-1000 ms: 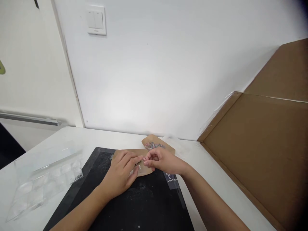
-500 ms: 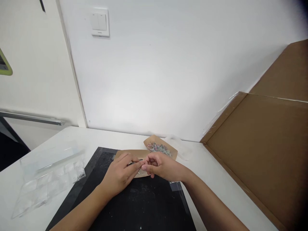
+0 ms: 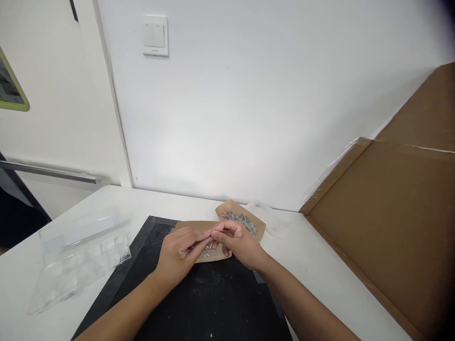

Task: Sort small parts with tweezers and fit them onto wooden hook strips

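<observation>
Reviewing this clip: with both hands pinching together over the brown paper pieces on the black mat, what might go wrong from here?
1. The left hand and right hand meet fingertip to fingertip; whatever tiny item sits between them may slip and vanish on the black mat.
2. A wrist could nudge the brown paper piece heaped with small multicoloured bits, scattering them over the white table.

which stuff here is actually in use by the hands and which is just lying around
In use: left hand, right hand, near brown paper tray, black mat.

Lying about: far tray of coloured bits, clear compartment box, cardboard sheet, clear plastic bag.
</observation>
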Tool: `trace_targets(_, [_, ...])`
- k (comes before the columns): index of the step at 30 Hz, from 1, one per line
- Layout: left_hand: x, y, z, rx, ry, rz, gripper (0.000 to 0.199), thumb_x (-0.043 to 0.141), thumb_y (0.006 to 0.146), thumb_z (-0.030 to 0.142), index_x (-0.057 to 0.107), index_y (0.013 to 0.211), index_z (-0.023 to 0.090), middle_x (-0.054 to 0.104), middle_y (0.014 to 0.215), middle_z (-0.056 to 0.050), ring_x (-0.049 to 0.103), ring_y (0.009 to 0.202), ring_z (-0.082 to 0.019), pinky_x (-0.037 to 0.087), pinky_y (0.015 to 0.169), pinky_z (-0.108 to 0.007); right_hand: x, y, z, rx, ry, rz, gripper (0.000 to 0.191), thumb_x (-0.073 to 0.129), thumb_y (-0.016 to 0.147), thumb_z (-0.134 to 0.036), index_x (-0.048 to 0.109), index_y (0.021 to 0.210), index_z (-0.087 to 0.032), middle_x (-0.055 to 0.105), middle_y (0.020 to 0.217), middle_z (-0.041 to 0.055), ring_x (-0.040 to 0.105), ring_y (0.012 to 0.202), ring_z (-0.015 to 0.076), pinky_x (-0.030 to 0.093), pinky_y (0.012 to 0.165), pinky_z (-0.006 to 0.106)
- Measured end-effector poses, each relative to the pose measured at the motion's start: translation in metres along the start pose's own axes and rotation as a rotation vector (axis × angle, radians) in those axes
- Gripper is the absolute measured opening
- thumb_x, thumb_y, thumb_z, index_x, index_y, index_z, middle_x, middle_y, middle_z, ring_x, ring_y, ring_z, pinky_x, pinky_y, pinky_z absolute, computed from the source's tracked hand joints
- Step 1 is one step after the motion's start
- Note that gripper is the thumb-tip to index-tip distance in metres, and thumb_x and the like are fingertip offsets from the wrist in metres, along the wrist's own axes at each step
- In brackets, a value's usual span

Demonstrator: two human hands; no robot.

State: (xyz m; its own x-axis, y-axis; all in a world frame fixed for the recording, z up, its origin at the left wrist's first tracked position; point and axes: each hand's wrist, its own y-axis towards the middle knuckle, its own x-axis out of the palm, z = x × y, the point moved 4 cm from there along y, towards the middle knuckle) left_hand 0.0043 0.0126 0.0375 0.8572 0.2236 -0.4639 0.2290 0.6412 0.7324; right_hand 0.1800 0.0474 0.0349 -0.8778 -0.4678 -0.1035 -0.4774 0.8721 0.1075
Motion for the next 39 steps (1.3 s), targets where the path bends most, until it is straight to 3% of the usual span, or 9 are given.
trace_targets(4, [-0.002, 0.002, -0.01, 0.025, 0.262, -0.073, 0.024, 0.058, 0.1, 0.027, 0.073, 0.117, 0.022, 0.079, 0.101, -0.007, 0.072, 0.09, -0.021, 0.054, 0.079, -0.032, -0.01, -0.001, 0.006, 0.014, -0.023, 0.132, 0.039, 0.066, 0.089, -0.06, 0.059, 0.093, -0.021, 0.072, 0.097, 0.0047, 0.074, 0.079, 0.0185, 0.045, 0.041, 0.019])
trace_targets(6, [-0.003, 0.004, -0.02, -0.03, 0.442, -0.164, 0.025, 0.056, 0.099, 0.027, 0.072, 0.117, 0.021, 0.078, 0.101, -0.009, 0.071, 0.091, -0.025, 0.052, 0.083, -0.038, -0.019, -0.006, 0.011, 0.023, -0.09, 0.191, 0.041, 0.064, 0.09, -0.061, 0.056, 0.093, -0.021, 0.074, 0.097, 0.0053, 0.074, 0.074, 0.0177, 0.041, 0.04, 0.019])
trace_targets(9, [-0.002, 0.005, -0.03, -0.05, 0.552, -0.319, 0.02, 0.058, 0.097, 0.029, 0.075, 0.105, 0.021, 0.077, 0.096, -0.009, 0.068, 0.097, -0.028, 0.047, 0.092, -0.046, -0.028, -0.016, 0.023, 0.009, -0.21, 0.221, 0.039, 0.064, 0.092, -0.06, 0.059, 0.092, -0.021, 0.074, 0.089, 0.0033, 0.07, 0.065, 0.0149, 0.05, 0.053, 0.024])
trace_targets(14, [0.005, 0.0, -0.032, -0.049, 0.589, -0.4, 0.019, 0.058, 0.096, 0.031, 0.074, 0.09, 0.022, 0.076, 0.091, -0.008, 0.065, 0.097, -0.03, 0.042, 0.096, -0.051, -0.031, -0.031, 0.037, 0.025, -0.46, 0.236, 0.037, 0.061, 0.094, -0.057, 0.069, 0.103, -0.023, 0.072, 0.083, 0.0025, 0.066, 0.061, 0.0169, 0.054, 0.065, 0.032])
trace_targets(19, [0.013, -0.006, -0.032, -0.059, 0.588, -0.432, 0.014, 0.065, 0.092, 0.031, 0.076, 0.092, 0.023, 0.076, 0.086, -0.009, 0.063, 0.095, -0.031, 0.041, 0.094, -0.052, -0.027, -0.034, 0.023, -0.108, -0.689, 0.219, 0.029, 0.056, 0.099, -0.049, 0.072, 0.1, -0.025, 0.07, 0.08, 0.0028, 0.067, 0.075, 0.02, 0.052, 0.075, 0.034])
trace_targets(25, [0.016, -0.006, -0.035, -0.076, 0.576, -0.436, 0.012, 0.067, 0.091, 0.03, 0.076, 0.096, 0.023, 0.073, 0.081, -0.009, 0.063, 0.088, -0.03, 0.044, 0.087, -0.046, -0.027, -0.035, 0.019, -0.152, -0.702, 0.218, 0.026, 0.054, 0.102, -0.042, 0.072, 0.096, -0.026, 0.073, 0.078, 0.0022, 0.069, 0.084, 0.0218, 0.052, 0.085, 0.037])
trace_targets(31, [0.013, -0.002, -0.032, -0.195, 0.408, -0.371, 0.025, 0.054, 0.1, 0.03, 0.074, 0.112, 0.023, 0.069, 0.096, -0.008, 0.067, 0.087, -0.024, 0.05, 0.074, -0.034, -0.023, -0.037, 0.019, -0.242, -0.777, 0.326, 0.02, 0.059, 0.1, -0.039, 0.072, 0.101, -0.024, 0.072, 0.088, 0.0042, 0.066, 0.081, 0.0203, 0.052, 0.079, 0.034])
trace_targets(35, [0.015, 0.0, -0.022, -0.224, 0.116, -0.306, 0.027, 0.058, 0.098, 0.033, 0.074, 0.116, 0.023, 0.069, 0.092, -0.006, 0.069, 0.085, -0.022, 0.053, 0.073, -0.032, -0.015, -0.041, 0.015, -0.305, -0.813, 0.428, 0.021, 0.054, 0.102, -0.036, 0.07, 0.1, -0.023, 0.07, 0.089, 0.0057, 0.066, 0.086, 0.0213, 0.052, 0.08, 0.034])
trace_targets(39, [0.02, -0.004, -0.02, -0.476, -0.274, -0.318, 0.029, 0.063, 0.095, 0.041, 0.072, 0.115, 0.021, 0.074, 0.093, -0.004, 0.069, 0.057, -0.013, 0.051, 0.055, -0.025, -0.008, -0.046, 0.009, -0.36, -0.906, 0.531, 0.025, 0.048, 0.105, -0.035, 0.07, 0.098, -0.024, 0.07, 0.092, 0.0067, 0.066, 0.089, 0.022, 0.052, 0.079, 0.035])
